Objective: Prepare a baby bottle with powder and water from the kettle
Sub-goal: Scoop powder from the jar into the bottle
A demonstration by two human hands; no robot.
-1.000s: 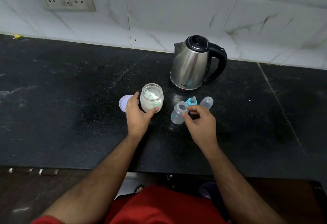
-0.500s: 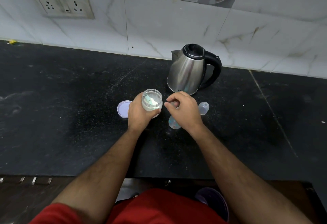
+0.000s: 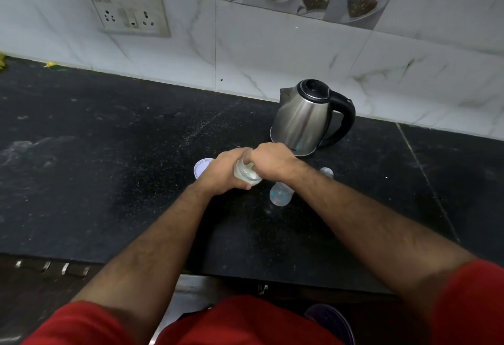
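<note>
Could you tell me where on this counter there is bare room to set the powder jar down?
The counter is bare left of the jar lid, and right of the kettle. It is crowded in front of the kettle, where both hands, the powder jar and the baby bottle cluster.

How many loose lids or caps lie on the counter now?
2. A purple lid lies left of the powder jar, partly behind the left hand. A clear cap lies right of the right hand. The hands may hide more.
</note>
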